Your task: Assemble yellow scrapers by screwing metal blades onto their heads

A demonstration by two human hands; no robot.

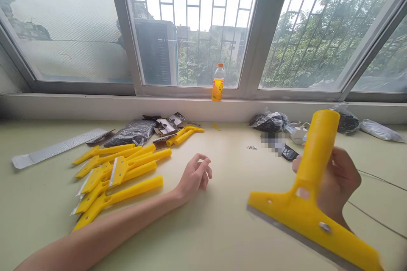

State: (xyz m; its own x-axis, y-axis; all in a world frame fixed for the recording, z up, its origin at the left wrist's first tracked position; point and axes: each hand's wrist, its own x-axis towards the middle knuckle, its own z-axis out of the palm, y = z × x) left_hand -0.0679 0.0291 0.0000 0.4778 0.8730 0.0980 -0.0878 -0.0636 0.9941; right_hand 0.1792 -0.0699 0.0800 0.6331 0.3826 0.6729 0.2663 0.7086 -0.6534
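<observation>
My right hand (341,178) grips a yellow scraper (314,211) by its handle and holds it up close to the camera, blade side down. A metal blade runs along its wide head, and one screw shows at the right; the other hole has no visible screw. My left hand (197,173) rests on the table, fingers loosely curled and apart, with nothing seen in it. Left of that hand lies a pile of several yellow scrapers (127,169), partly hidden by my forearm. A small group of screws (251,147) lies between my hands, farther back.
A black plastic-wrapped bundle (132,132) and printed packaging (168,125) lie at the back left, near a long clear strip (59,148). At the back right are a dark bag (269,120), a phone (289,152) and a white charger (299,134). An orange drink bottle (218,84) stands on the sill.
</observation>
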